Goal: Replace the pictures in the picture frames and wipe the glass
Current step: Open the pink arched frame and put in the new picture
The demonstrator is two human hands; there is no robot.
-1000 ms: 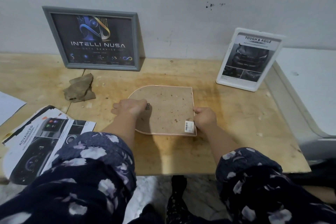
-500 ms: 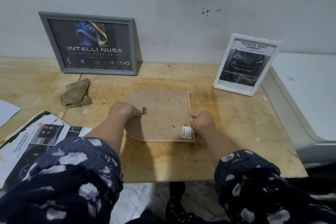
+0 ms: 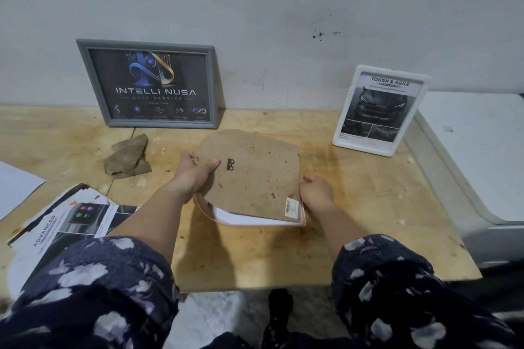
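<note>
A pink arch-shaped picture frame [image 3: 302,219] lies face down in the middle of the wooden table [image 3: 255,258]. Its brown backing board [image 3: 255,178] is tilted up at the left side, showing a white sheet [image 3: 235,218] underneath. My left hand [image 3: 195,173] grips the board's left edge, thumb on top near a small black hanger [image 3: 230,164]. My right hand [image 3: 316,190] holds the frame's right edge. A grey frame [image 3: 150,85] and a white frame [image 3: 380,110] lean against the wall. A crumpled brown cloth [image 3: 127,160] lies left of the board.
Printed car brochures [image 3: 65,224] and a white paper [image 3: 14,190] lie at the table's left. A white appliance [image 3: 476,161] stands against the table's right side. The table's front edge is near my sleeves.
My left hand moved to the board's left edge and lifted it, opening a gap that shows the white sheet. The right hand stayed on the frame's right edge.
</note>
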